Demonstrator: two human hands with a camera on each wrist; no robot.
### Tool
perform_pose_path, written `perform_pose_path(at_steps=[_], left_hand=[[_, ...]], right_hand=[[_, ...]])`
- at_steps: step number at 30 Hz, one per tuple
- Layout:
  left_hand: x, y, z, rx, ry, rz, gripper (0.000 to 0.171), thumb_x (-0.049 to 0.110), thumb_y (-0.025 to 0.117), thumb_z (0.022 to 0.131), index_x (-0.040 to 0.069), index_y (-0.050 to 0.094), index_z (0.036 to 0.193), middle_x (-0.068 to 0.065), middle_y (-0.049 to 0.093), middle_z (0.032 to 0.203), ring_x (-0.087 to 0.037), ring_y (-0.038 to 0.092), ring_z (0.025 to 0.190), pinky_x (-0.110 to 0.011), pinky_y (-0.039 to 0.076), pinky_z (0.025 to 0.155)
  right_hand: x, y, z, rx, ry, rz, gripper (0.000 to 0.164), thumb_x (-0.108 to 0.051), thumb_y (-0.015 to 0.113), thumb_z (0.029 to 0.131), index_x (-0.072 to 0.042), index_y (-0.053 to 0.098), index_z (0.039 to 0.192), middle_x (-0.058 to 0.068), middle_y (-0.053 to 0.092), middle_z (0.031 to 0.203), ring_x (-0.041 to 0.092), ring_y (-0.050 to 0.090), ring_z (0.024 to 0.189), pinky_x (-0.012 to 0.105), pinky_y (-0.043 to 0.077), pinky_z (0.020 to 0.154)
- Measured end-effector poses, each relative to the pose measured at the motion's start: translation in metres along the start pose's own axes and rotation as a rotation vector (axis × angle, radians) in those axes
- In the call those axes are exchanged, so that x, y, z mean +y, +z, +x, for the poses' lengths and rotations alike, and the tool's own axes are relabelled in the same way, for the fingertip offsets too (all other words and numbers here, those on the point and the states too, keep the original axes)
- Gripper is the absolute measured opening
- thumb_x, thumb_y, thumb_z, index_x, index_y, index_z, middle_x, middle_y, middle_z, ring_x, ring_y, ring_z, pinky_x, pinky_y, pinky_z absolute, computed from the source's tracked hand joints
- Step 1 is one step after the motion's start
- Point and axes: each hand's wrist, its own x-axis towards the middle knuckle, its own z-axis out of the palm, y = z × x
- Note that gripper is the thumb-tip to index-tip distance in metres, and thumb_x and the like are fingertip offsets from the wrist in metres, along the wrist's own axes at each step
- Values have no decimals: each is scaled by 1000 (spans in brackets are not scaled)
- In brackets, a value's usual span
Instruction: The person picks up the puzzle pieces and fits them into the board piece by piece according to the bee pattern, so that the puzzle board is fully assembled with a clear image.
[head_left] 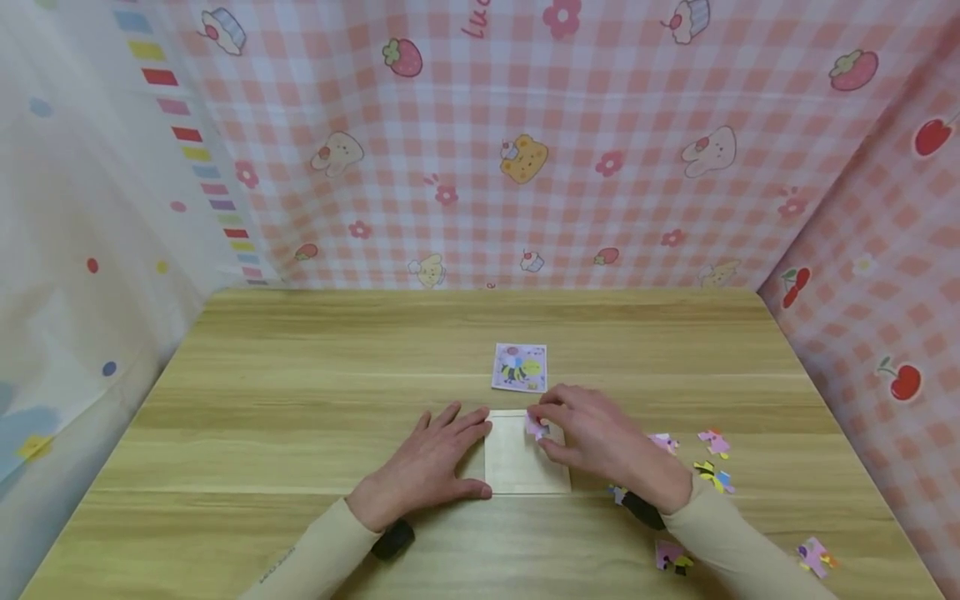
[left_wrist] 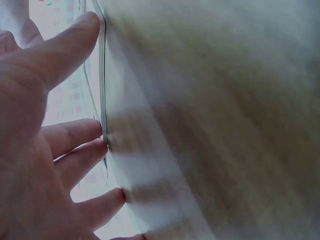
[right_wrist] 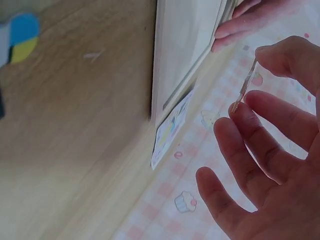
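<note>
A square wooden puzzle tray [head_left: 525, 471] lies on the table with its bare base showing. My left hand [head_left: 423, 462] has its fingers spread, and its thumb and fingertips touch the tray's left edge. Over the tray's upper right part, my right hand [head_left: 603, 437] holds a pink-purple puzzle piece [head_left: 536, 427]. Seen edge-on in the right wrist view, this thin piece [right_wrist: 244, 87] is pinched between thumb and fingertips, apart from the tray rim [right_wrist: 159, 65]. Just behind the tray lies a square picture card [head_left: 521, 367] with a yellow and black bee.
Loose puzzle pieces are scattered on the right, among them a pink one [head_left: 715, 442], a yellow-black-blue one [head_left: 714, 477], another near the front [head_left: 672, 557] and one farther right [head_left: 815, 556]. My right forearm passes over that area. A checked curtain [head_left: 465, 217] hangs behind the table.
</note>
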Motion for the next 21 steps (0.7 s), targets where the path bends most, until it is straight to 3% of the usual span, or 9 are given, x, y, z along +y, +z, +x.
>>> perform_pose_path(at_steps=[10,21], left_hand=[[0,-2,-2,6,-1,-27,80,53,80,87,10,55,149,-5,41,163,-44,29,151,-76,25,113],[1,-4,1,-5,-11,-37,80,54,79,86,12,54,150,-5,41,163,-43,28,152,-74,24,115]], right_hand=[[-5,13,15,-30,22,71,27,-24,84,88,-12,72,109,0,70,107,19,66,99,41,56,89],[-5,24,29,-79,-35,87,22,-18,82,88,-9,76,107,2,72,109,20,66,103,39,54,94]])
